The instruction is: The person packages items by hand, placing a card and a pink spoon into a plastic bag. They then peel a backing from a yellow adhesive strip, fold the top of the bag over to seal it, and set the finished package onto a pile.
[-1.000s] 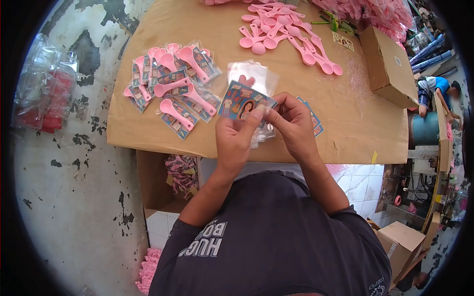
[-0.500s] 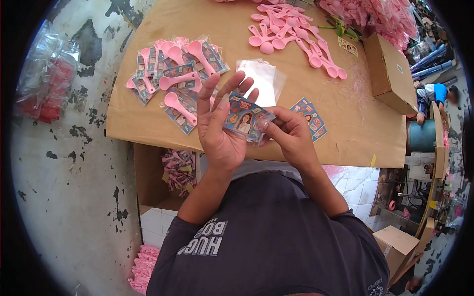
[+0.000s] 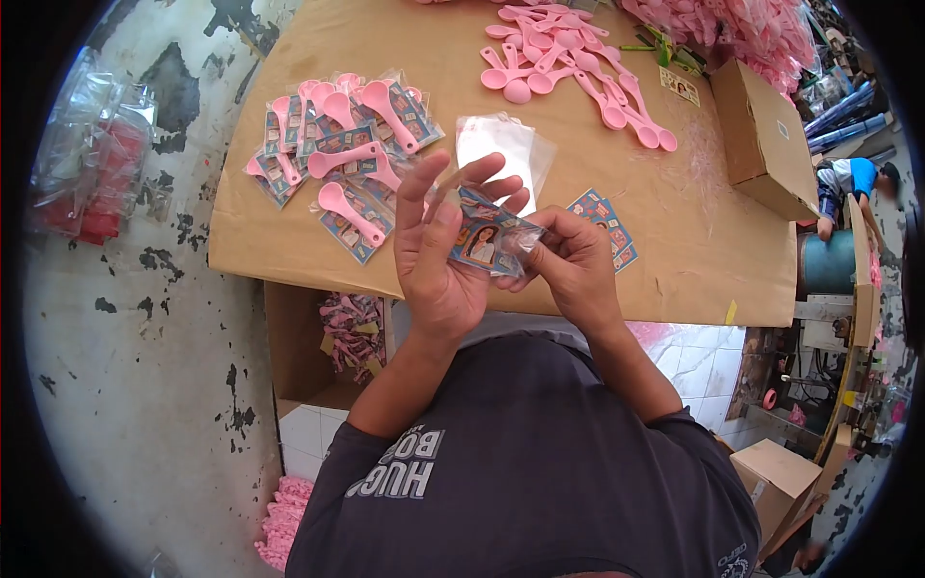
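Observation:
A blue printed card (image 3: 479,239) in a clear plastic sleeve is between my hands over the table's near edge. My right hand (image 3: 570,262) pinches the sleeve's right end. Against the card's left side rests my left hand (image 3: 438,255), palm up, its fingers spread and partly behind the card. Clear plastic sleeves (image 3: 501,149) lie just beyond. More printed cards (image 3: 609,226) are at the right of my hands. To the left is a pile of bagged cards with pink spoons (image 3: 337,149).
Loose pink spoons (image 3: 564,63) lie at the table's far side, near green-handled scissors (image 3: 672,48). A cardboard box (image 3: 761,140) stands on the right. Beneath the table sits an open box of pink items (image 3: 352,332). Another person (image 3: 848,183) is at far right.
The card has tilted and shifted slightly right and down, with the sleeve now covering more of its right part. My left hand has moved slightly right and its fingers have bent more.

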The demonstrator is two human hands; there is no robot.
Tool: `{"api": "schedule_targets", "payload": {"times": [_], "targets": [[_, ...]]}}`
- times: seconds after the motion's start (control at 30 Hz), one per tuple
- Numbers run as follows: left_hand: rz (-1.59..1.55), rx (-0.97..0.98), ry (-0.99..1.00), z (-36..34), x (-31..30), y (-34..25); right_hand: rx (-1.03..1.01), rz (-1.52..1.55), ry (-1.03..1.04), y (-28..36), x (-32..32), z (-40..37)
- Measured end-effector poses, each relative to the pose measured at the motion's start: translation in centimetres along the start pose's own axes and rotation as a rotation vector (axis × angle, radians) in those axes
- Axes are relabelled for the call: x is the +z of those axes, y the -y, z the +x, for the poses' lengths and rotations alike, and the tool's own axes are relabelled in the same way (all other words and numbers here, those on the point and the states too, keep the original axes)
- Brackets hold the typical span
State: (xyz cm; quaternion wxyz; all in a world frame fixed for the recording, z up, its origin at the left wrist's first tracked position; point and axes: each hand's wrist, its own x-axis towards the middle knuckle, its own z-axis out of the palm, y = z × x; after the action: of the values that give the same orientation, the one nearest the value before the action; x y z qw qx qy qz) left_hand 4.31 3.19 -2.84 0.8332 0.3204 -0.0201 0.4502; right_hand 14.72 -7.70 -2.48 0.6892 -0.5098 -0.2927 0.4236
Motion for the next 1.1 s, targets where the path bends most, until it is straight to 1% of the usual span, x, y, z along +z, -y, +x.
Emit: {"api": "schedule_targets", "payload": {"times": [0.2,0.33,0.4,0.53,0.63,0.7,0.73,0.8,0.83,0.9,0.93,1.0,1.03,1.1], "targets": [[0.004,-0.092,0.004,-0.3,1.0,0.9,-0.091,-0.064,-0.087,-0.9,0.1,0.2],[0.037,-0.115,0.014,0.0,0.8,1.2,-0.085,-0.056,-0.128,-1.8,-0.2,0.4],[0.035,-0.149,-0.039,0.0,1.4,1.3,0.009,-0.087,-0.156,-1.1,-0.2,0.3],[0.042,-0.171,-0.048,-0.1,1.4,1.6,-0.008,-0.072,-0.169,-1.0,0.1,0.5],[0.057,-0.192,-0.012,-0.2,1.0,1.6,-0.019,-0.095,-0.162,-1.8,0.1,0.7],[0.041,-0.225,-0.023,0.0,0.9,1.2,-0.222,-0.141,-0.223,-2.1,0.8,0.9],[0.035,-0.223,-0.023,0.0,0.6,1.1,-0.222,-0.147,-0.223,-1.7,1.1,0.8],[0.067,-0.274,-0.094,0.2,0.1,1.0,-0.398,-0.616,-0.322,-0.5,1.5,0.5],[0.052,-0.271,-0.092,0.2,-0.1,0.9,-0.4,-0.632,-0.322,-0.3,1.3,0.5],[0.039,-0.25,-0.192,0.3,-0.5,0.8,-0.741,-0.971,-0.171,-0.2,0.5,0.6],[0.024,-0.249,-0.19,0.4,-0.9,0.6,-0.807,-0.969,-0.119,-0.3,0.5,0.4],[-0.027,-0.188,-0.248,0.8,-2.0,0.2,-0.839,-1.102,0.044,1.1,0.3,-0.2],[-0.039,-0.178,-0.264,1.1,-2.2,-0.4,-0.841,-1.112,0.05,1.7,0.2,-0.2],[-0.077,-0.137,-0.284,1.5,-3.6,-1.4,-0.761,-0.988,0.109,2.9,0.0,0.1]]}}
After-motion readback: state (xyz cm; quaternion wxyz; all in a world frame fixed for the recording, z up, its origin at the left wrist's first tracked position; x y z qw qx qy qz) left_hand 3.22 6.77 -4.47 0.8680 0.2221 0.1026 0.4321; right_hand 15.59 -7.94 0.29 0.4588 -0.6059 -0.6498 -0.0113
